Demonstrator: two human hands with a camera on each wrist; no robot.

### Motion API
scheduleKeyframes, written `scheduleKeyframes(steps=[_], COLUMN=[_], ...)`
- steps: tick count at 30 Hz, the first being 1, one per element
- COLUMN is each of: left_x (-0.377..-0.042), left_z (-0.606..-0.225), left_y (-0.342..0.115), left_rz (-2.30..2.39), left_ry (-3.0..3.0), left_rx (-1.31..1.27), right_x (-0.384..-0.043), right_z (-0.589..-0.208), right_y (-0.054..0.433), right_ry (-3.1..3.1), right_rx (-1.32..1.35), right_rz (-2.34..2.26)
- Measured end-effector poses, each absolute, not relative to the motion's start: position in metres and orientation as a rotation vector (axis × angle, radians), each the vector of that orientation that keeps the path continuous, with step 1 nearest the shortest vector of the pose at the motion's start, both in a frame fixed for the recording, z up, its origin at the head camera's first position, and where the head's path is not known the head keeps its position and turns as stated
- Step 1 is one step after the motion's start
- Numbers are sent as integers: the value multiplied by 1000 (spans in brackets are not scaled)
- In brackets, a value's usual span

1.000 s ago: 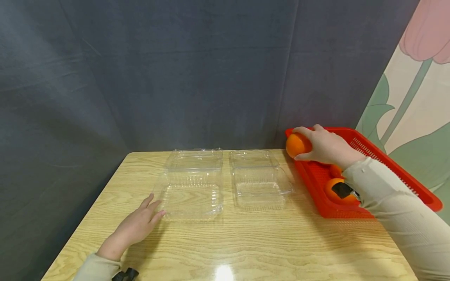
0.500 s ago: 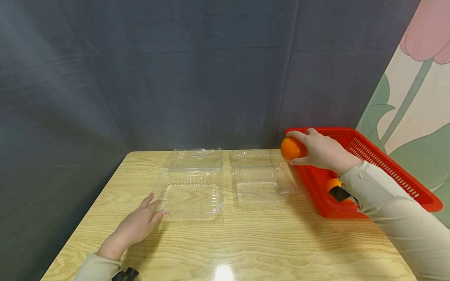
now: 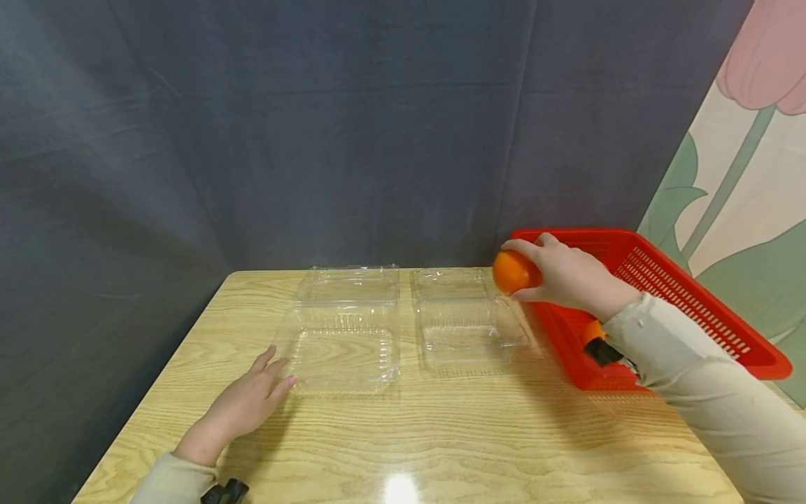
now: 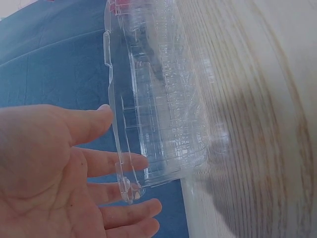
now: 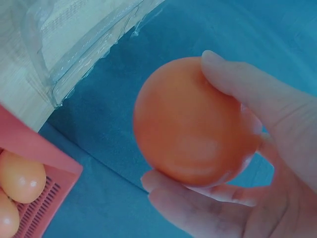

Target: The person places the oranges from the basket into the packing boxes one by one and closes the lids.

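Already the smooth, round orange fruit [image 3: 513, 273] has shifted over the last second: the right hand [image 3: 569, 278] carries it towards eight o'clock, away from above the red slotted plastic basket [image 3: 595, 378] and towards the clear hinged plastic boxes. With twelve at the far edge of the pale wood-grain table [image 3: 409, 434], the basket stands near two o'clock and the fruit hangs between one and two, beside the basket's far left corner. For the work in hand, that probably means the lifting is done and the carrying is under way. The right thumb and fingers curl round the fruit from opposite sides — a secure-looking grip. Other round orange fruits [image 5: 22, 176] remain in the basket. The smaller clear box [image 3: 466, 339], at one o'clock, is the nearer one; the larger clear box [image 3: 343, 357] lies at eleven. Both have their lids folded back. At nine o'clock the left hand [image 3: 245, 402] hasn't shifted: its fingers are spread at the larger box's left side, though I cannot tell whether they press on it.
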State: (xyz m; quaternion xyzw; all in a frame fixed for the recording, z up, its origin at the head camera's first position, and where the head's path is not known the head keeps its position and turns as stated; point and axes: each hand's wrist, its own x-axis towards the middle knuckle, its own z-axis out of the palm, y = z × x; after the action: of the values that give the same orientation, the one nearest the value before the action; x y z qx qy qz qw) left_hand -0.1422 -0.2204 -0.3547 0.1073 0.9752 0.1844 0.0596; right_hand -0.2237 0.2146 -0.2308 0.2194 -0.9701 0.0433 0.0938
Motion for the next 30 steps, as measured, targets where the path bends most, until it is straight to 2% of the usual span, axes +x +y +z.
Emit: scheduleKeyframes(steps=[30], left_x=[-143], left_z=[-353], left_y=[-219], left_rz=[556], left_ry=[2939], left_rx=[309], right_x=[-212], right_z=[-239], right_y=[191], right_ry=[-2773], right_rx=[782], right_rz=[103])
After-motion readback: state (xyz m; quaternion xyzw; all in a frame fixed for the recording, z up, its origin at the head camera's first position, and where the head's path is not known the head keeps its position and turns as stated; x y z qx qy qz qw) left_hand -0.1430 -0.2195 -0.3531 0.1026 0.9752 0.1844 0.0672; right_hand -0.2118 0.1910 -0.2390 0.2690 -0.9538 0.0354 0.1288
